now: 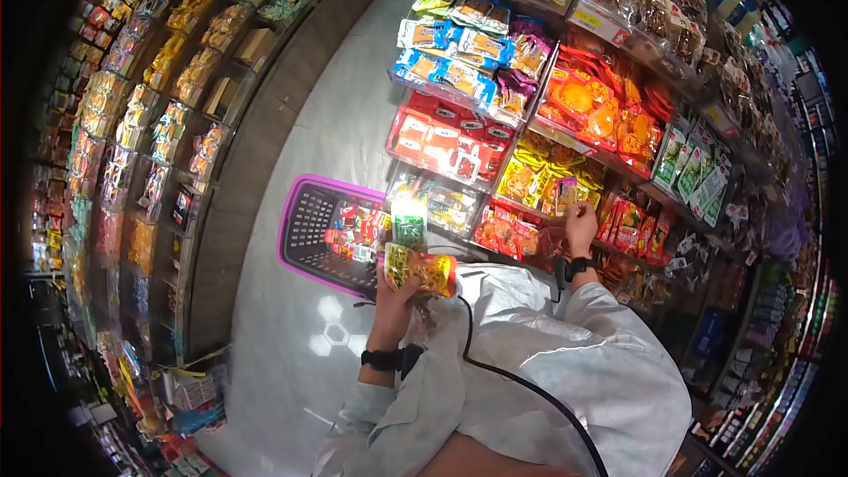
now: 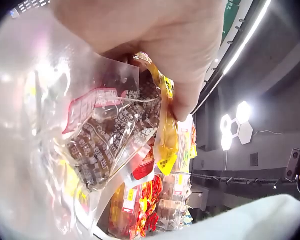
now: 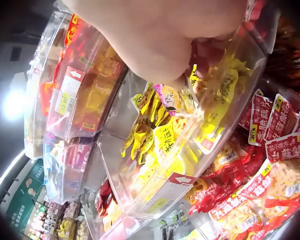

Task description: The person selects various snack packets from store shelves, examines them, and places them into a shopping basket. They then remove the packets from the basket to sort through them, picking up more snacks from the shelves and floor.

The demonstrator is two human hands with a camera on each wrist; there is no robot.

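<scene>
Shop aisle, two bare hands at work. Left hand point(image 1: 394, 297) curled, thumb and fingers gripping a yellow packet point(image 1: 415, 271) with a red end; a green packet point(image 1: 409, 228) stands just beyond it, touching it in the head view, its own hold hidden. Left wrist view: clear wrapper point(image 2: 112, 130) with brown, white-printed contents close under the palm; cannot tell whether it is a separate piece. Right hand point(image 1: 580, 228) nearly closed, fingertips pinching the edge of a small pink-labelled packet point(image 1: 565, 194) at the bin of yellow packets point(image 1: 525, 168); from the right wrist the fingertips are mostly hidden, the pink label showing just below the hand. White tag with a red arrow point(image 3: 171, 192) on that bin's clear front. Neighbouring bins: red packets point(image 1: 632, 225) to the right, orange-red bags point(image 1: 601, 102) above, blue-and-white packets point(image 1: 459, 57) higher on the left, green-and-white packets point(image 1: 698, 172) far right. Dark basket point(image 1: 285, 230), purple-rimmed, on the grey floor point(image 1: 291, 389) left of the bins, red-and-white packets point(image 1: 353, 234) inside; left hand and its load overlap the basket's right side in the head view. Pale sleeve point(image 1: 609, 322) on the right arm, black cable point(image 1: 530, 380) across the clothing, stocked shelves point(image 1: 190, 71) along the opposite side
</scene>
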